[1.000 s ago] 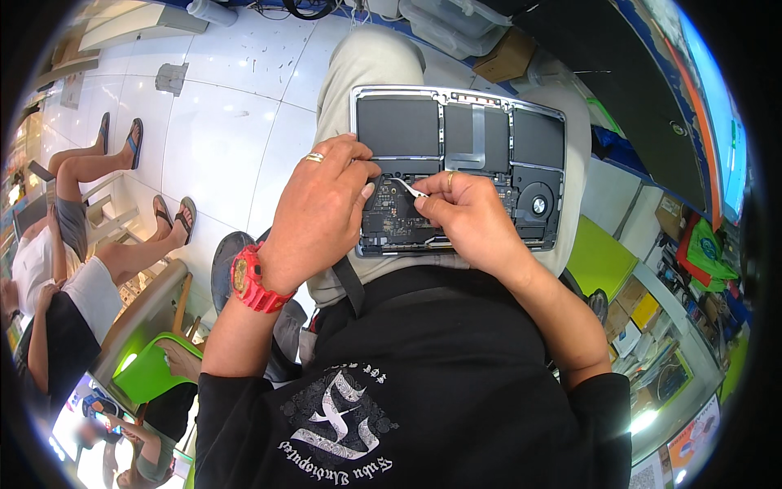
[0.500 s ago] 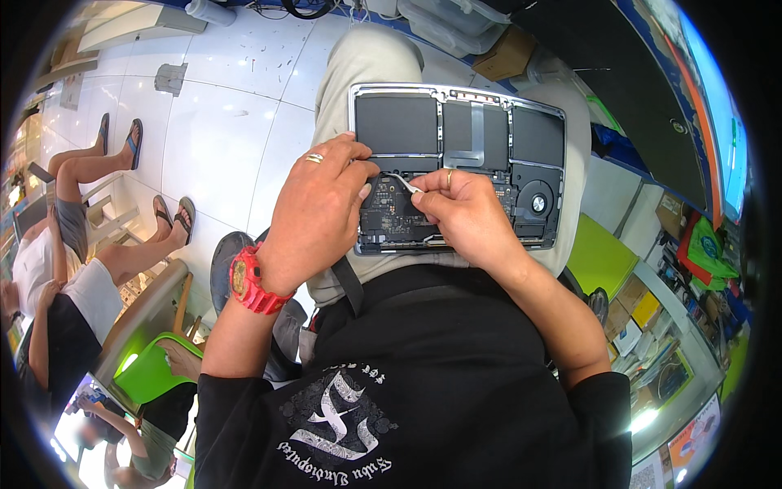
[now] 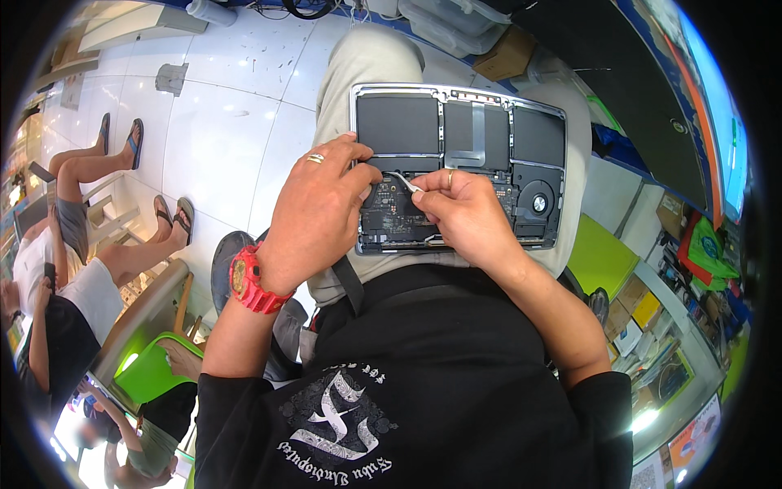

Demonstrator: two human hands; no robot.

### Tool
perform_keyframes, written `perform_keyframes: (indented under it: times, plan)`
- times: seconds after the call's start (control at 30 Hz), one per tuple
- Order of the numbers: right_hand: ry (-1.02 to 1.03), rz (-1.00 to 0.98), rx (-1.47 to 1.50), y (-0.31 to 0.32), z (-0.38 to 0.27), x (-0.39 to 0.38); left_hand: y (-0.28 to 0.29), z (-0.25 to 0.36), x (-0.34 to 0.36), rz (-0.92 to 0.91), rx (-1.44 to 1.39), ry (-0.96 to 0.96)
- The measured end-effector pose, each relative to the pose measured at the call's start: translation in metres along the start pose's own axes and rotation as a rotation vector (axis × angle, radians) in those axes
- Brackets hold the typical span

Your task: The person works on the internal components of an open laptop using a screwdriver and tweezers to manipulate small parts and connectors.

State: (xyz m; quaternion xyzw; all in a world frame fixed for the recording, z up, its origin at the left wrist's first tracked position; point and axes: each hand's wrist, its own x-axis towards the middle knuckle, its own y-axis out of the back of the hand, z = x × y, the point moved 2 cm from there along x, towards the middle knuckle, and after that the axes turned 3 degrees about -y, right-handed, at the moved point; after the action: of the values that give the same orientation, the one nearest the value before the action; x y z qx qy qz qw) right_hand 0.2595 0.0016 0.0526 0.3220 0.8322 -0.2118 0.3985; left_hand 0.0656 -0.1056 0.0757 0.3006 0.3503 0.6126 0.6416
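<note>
An opened laptop base (image 3: 476, 161) lies across my lap, its dark battery packs, circuit board and round fan exposed. My right hand (image 3: 466, 213) pinches slim, pale tweezers with a bent tip (image 3: 405, 181) over the left part of the board. At the laptop's left side, my left hand (image 3: 319, 204) has bent fingers holding its edge and reaching onto the board. Its index fingertip is close to the tweezers' tip. Whether a small part is between them cannot be made out. A red watch (image 3: 254, 279) is on my left wrist.
A dark panel (image 3: 607, 77) and a lit screen (image 3: 725, 106) stand to the right. Below them is a glass display case (image 3: 668, 383). Seated people with sandals (image 3: 186, 218) are at the left, near a green chair (image 3: 155, 371). Plastic boxes (image 3: 452, 28) sit at the far side.
My left fingers have shifted slightly to the right over the board, and the thumb has tucked lower. The right hand, tweezers and laptop are almost unmoved. Seated people's hands at the left have moved.
</note>
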Motion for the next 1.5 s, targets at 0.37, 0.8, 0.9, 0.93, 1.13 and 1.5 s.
perform_keyframes:
  times: [0.37,0.8,0.9,0.93,1.13,1.5]
  plan:
    - [0.156,0.025,-0.168,0.003,0.000,-0.005,0.000,-0.001,0.000,-0.026,0.019,-0.007]
    - [0.914,0.205,-0.946,0.006,-0.006,-0.022,0.001,-0.004,0.001,-0.020,-0.015,0.006]
    - [0.948,0.212,-0.938,0.006,-0.002,-0.018,0.001,-0.003,0.001,-0.019,-0.016,0.007]
    - [0.958,0.214,-0.938,0.006,-0.002,-0.018,0.001,-0.003,0.001,-0.019,-0.016,0.006]
    - [0.955,0.205,-0.945,0.008,-0.001,-0.014,0.001,-0.004,0.000,-0.018,0.003,0.003]
    - [1.106,0.257,-1.048,0.010,0.005,-0.010,0.001,-0.003,0.000,-0.024,0.005,0.004]
